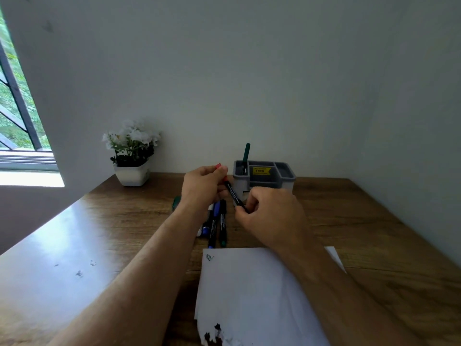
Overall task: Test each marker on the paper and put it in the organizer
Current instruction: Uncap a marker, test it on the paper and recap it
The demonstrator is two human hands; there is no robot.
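Observation:
My right hand (270,216) grips the lower end of a black-barrelled red marker (233,193), held slanted above the table. My left hand (204,187) pinches the marker's red cap (218,166) at its upper end. Behind them stands the grey organizer (284,177) with one green marker (245,156) upright in its left compartment. Several markers (215,224), blue and green among them, lie on the table under my hands. White paper (249,295) lies near me with a small green scribble (210,257) at its top left.
A white pot of white flowers (132,156) stands at the back left by the wall. Another green marker (176,202) peeks out left of my left wrist. The wooden table (374,221) meets walls behind and at the right. Dark smudges mark the paper's near edge.

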